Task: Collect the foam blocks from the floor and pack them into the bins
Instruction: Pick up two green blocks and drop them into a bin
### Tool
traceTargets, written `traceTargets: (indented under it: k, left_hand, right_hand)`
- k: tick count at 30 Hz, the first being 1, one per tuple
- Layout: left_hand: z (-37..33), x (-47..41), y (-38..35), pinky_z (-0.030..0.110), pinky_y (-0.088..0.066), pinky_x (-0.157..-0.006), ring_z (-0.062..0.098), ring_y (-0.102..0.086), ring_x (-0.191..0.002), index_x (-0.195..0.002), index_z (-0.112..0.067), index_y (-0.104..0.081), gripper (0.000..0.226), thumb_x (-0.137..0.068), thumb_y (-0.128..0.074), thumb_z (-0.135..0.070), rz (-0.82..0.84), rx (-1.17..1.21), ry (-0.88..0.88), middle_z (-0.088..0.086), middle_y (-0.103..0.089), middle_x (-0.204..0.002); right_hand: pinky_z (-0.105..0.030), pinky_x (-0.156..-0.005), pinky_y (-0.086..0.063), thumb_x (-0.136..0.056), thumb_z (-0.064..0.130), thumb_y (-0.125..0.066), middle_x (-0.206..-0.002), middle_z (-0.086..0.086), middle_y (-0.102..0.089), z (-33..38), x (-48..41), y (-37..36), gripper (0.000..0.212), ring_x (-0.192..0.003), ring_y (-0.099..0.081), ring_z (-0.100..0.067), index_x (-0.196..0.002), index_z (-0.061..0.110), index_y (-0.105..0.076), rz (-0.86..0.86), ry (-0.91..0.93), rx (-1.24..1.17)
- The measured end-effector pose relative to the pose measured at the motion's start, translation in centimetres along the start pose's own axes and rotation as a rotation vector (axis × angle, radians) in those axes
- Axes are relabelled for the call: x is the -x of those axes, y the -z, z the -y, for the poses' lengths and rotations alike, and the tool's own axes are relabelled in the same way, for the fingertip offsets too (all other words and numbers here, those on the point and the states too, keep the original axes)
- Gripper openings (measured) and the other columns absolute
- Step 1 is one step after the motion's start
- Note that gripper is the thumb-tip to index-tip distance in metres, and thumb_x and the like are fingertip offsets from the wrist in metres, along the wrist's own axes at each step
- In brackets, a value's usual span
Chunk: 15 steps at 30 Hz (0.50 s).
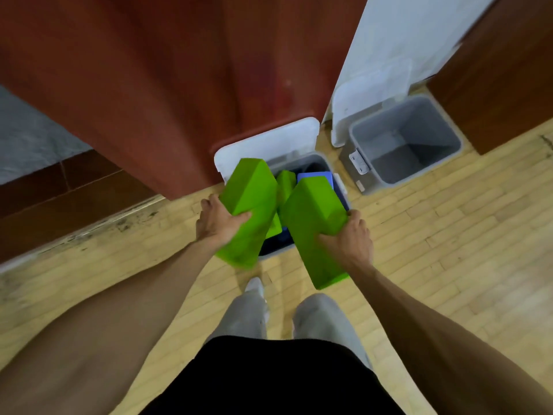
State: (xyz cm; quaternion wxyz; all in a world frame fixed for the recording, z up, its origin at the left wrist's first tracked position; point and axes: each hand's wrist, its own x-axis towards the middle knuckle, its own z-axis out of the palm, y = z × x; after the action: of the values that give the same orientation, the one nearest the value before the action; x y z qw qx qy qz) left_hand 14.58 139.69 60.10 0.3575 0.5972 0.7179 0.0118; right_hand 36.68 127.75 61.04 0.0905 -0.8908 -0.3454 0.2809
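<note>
Person standing over the storage bins, seen from beside them. The left hand (220, 224) and the right hand (351, 239) each grip one large green foam block, held side by side just above the near bin (276, 252).

Progress. The near bin, its white lid (269, 142) tipped open against a red-brown panel (149, 85), already holds at least a smaller green block (285, 184) and a blue block (317, 176). How full it is below them cannot be told, since the two held blocks cover most of the opening. The far bin (449, 139), just beside the first and also with its lid (371, 94) up, shows a bare grey interior with no blocks. No loose blocks lie on the visible stretch of wooden floor (449, 235). By this evidence the work is partway through: the two blocks in hand remain to be packed, and the far bin looks the roomier place for at least one of them. Whether more blocks wait elsewhere cannot be told.

Pose. Both forearms reach forward and down, roughly symmetric. The left block (250, 205) is tilted with its far end over the bin's rear left corner. The right block (311, 226) slants across the bin's right side, its near end projecting toward the person. Each hand clamps the near half of its block from the outer side, left fingers (206, 204) curled round the edge and thumb laid over the top face, right fingers (354, 217) likewise wrapped.
</note>
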Motion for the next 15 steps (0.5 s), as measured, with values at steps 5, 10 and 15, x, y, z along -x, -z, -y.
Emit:
traceTargets:
  k: [5,10,15]
  left_hand:
    - [-3.6,-7.8,-0.4,0.038,-0.041,-0.08,0.037,-0.054,-0.115,-0.127,-0.006,-0.04,0.076,-0.077,-0.07,-0.055,0.027,0.108,0.097,0.019,-0.055,-0.127]
    - [-4.0,-15.6,-7.0,0.036,-0.041,-0.077,0.032,-0.056,-0.105,-0.124,-0.009,-0.037,0.065,-0.085,-0.059,-0.056,0.115,0.258,0.246,0.015,-0.056,-0.122]
    - [-2.2,-22.5,-15.1,0.034,-0.04,-0.075,0.032,-0.055,-0.108,-0.123,-0.009,-0.049,0.056,-0.089,-0.057,-0.053,0.085,0.311,0.347,0.012,-0.054,-0.121]
  right_hand:
    - [-0.047,-0.096,-0.038,-0.074,0.042,-0.077,-0.13,-0.018,-0.038,2.6,-8.0,-0.7,0.078,-0.119,-0.046,-0.039,-0.128,0.0,-0.038,-0.045,-0.182,-0.288]
    - [-0.042,-0.102,-0.036,-0.077,0.05,-0.073,-0.137,-0.021,-0.039,0.5,-19.5,-5.0,0.086,-0.125,-0.043,-0.036,-0.137,0.0,-0.037,0.01,-0.354,-0.47]
    - [-0.043,-0.096,-0.045,-0.065,0.073,-0.062,-0.126,-0.018,-0.054,-2.6,-28.2,-10.6,0.097,-0.115,-0.053,-0.033,-0.133,0.005,-0.05,0.107,-0.317,-0.409]
